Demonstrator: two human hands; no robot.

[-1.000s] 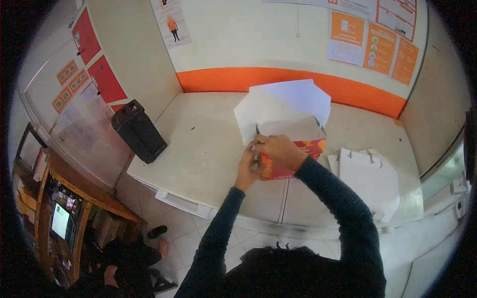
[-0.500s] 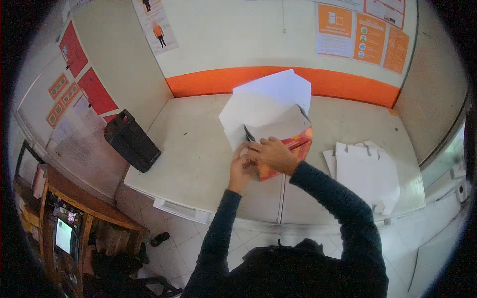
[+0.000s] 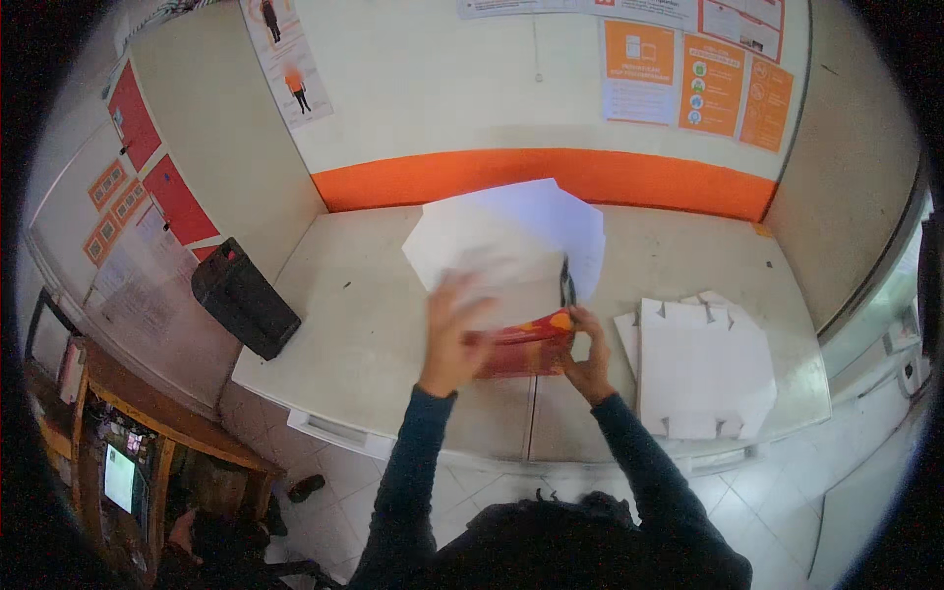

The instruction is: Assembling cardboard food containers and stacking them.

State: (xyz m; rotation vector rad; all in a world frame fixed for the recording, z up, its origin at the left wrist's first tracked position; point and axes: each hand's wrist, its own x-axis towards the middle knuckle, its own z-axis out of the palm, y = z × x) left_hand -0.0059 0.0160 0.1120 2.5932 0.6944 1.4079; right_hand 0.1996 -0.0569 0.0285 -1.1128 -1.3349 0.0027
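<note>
- Right hand (image 3: 588, 356) pinches the right end of the red carton (image 3: 521, 346), fingers closed on it.
- Left hand (image 3: 454, 329), blurred, fingers spread, lies on the carton's left end; its long axis runs between both hands.
- Beyond the fingers: white flat sheet (image 3: 511, 236).

Both arms in long dark sleeves, likely navy, snug to the wrist; hands (image 3: 457, 339) bare, left one motion-blurred.
</note>
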